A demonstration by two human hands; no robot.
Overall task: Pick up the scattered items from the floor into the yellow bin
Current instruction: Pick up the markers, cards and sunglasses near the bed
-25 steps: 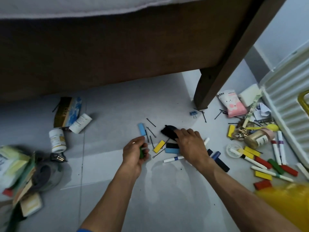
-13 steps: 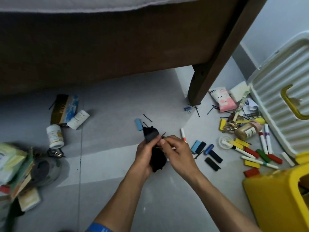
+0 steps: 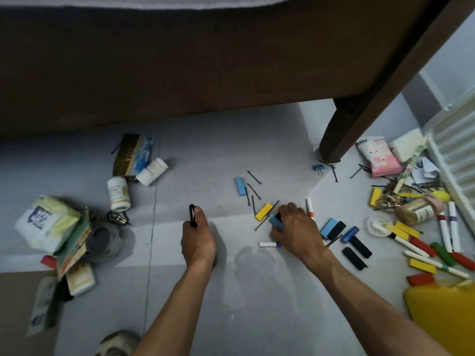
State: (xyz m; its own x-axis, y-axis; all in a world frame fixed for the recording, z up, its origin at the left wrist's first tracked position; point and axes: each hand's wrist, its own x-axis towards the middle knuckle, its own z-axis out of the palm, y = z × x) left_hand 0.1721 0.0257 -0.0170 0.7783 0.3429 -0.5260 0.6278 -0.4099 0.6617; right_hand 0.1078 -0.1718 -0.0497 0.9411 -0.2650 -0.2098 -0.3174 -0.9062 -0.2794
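My left hand grips a thin black item that sticks up past my thumb, left of the floor's middle. My right hand is down on the floor, its fingers curled round a blue block with a black piece beside it. A yellow block and black hairpins lie just beyond that hand. Another blue block lies farther back. The yellow bin stands at the lower right corner, partly cut off by the frame.
Markers, coloured blocks and a jar crowd the floor at right beside a white ribbed case. A brown bed leg stands behind. White bottles, a box and packets lie at left.
My hands, which met over a black item half a second ago, have parted: the left moved left with a black item, the right went back down to the blocks on the floor.
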